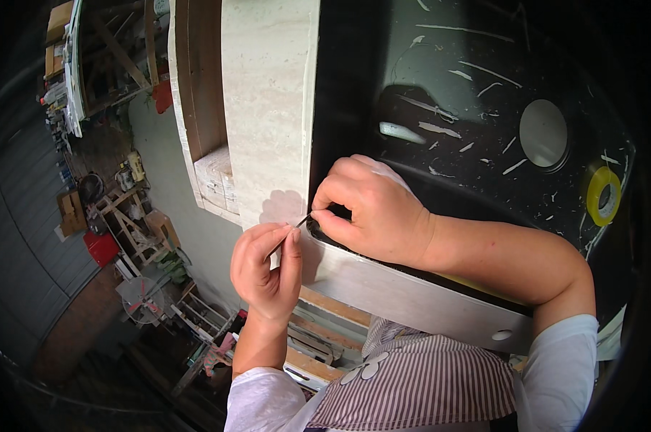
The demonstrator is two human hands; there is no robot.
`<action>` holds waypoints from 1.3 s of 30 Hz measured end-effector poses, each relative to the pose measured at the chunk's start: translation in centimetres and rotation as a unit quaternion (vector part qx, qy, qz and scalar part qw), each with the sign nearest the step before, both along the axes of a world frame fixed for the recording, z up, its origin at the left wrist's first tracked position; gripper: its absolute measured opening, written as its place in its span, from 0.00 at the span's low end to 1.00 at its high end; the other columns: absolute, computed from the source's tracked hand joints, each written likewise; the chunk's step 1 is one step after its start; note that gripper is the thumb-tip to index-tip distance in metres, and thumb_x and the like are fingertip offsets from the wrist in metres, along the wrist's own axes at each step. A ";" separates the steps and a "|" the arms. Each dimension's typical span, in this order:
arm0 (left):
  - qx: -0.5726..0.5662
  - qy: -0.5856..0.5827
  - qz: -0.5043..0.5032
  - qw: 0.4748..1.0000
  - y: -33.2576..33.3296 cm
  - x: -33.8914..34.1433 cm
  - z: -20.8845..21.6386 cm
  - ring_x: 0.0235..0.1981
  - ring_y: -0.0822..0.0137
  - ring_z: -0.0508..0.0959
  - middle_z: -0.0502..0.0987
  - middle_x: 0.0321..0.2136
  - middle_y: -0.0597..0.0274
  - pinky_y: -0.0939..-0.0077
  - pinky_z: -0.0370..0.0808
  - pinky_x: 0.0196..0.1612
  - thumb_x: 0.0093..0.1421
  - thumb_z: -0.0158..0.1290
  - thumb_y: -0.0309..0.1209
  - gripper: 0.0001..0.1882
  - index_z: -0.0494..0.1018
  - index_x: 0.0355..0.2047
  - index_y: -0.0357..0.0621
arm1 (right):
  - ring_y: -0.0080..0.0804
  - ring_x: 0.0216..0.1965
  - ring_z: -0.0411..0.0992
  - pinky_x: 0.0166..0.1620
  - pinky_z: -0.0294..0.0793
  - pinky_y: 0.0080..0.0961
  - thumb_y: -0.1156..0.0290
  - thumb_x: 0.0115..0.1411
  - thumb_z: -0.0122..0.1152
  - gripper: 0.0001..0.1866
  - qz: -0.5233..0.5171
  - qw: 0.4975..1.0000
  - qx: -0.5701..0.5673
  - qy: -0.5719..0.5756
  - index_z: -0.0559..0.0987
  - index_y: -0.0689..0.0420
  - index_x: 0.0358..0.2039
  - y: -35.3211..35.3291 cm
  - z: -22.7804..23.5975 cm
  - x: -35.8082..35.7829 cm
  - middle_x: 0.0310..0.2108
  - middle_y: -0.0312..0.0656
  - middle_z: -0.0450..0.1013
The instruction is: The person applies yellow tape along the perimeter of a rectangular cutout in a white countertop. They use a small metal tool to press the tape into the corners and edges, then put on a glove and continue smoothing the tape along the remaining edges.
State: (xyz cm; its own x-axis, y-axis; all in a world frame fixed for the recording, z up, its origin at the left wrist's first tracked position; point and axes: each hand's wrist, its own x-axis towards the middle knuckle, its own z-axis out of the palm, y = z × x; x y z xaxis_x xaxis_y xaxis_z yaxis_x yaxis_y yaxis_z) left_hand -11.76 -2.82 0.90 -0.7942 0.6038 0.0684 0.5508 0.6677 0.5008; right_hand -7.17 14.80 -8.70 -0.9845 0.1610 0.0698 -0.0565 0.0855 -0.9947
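In the view from the head, most of a thin dark strip is hidden behind fingertips, leaving a short slanting length in sight; its exact kind is hard to make out. The left hand's palm is partly screened by its own curled fingers, the right hand's lower fingers are tucked out of sight, and the dim background at left blurs into the black rim.

The left hand rises from a forearm at the lower edge, wrist upright, thumb and fingers pinched on the strip. The right hand reaches in from the right, elbow bent, knuckles up, forearm crossing above a glossy black panel strewn with pale scraps. Its thumb and forefinger close in a loop, their tips gripping the strip's upper end.

The strip spans the small gap between the two hands, running from the left fingertips up and right to the right ones, over the corner where a pale stone-look slab meets a pale front edge. A roll of yellow tape lies on the black panel, well apart from both hands.
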 end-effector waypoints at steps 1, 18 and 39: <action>0.002 -0.002 0.002 1.000 0.0 0.0 0.0 0.34 0.64 0.81 0.83 0.34 0.52 0.75 0.76 0.40 0.61 0.62 0.15 0.07 0.77 0.38 0.35 | 0.43 0.36 0.74 0.41 0.75 0.38 0.73 0.55 0.70 0.04 0.003 1.000 -0.002 -0.001 0.82 0.56 0.29 0.0 0.0 0.0 0.31 0.42 0.75; 0.001 0.012 -0.010 1.000 -0.3 -0.1 -0.3 0.35 0.61 0.82 0.83 0.33 0.52 0.73 0.78 0.42 0.61 0.62 0.15 0.07 0.77 0.38 0.36 | 0.44 0.39 0.74 0.44 0.75 0.42 0.69 0.58 0.66 0.05 0.025 0.999 -0.004 -0.028 0.82 0.56 0.28 -0.1 0.2 0.2 0.32 0.42 0.75; -0.014 -0.001 -0.023 1.000 -0.1 -0.3 0.1 0.36 0.62 0.82 0.82 0.36 0.48 0.74 0.79 0.41 0.61 0.61 0.14 0.08 0.77 0.40 0.33 | 0.43 0.36 0.74 0.41 0.75 0.38 0.73 0.55 0.69 0.03 0.011 0.999 -0.020 -0.028 0.82 0.56 0.29 -0.3 0.2 0.2 0.31 0.42 0.75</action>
State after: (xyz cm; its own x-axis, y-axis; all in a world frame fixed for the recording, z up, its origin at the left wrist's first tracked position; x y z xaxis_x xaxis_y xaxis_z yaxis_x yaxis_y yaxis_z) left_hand -12.03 -2.96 0.97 -0.7656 0.6414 0.0499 0.5804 0.6552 0.4835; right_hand -6.92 14.53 -8.54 -0.9901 0.1405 0.0073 -0.0012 0.0441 -0.9990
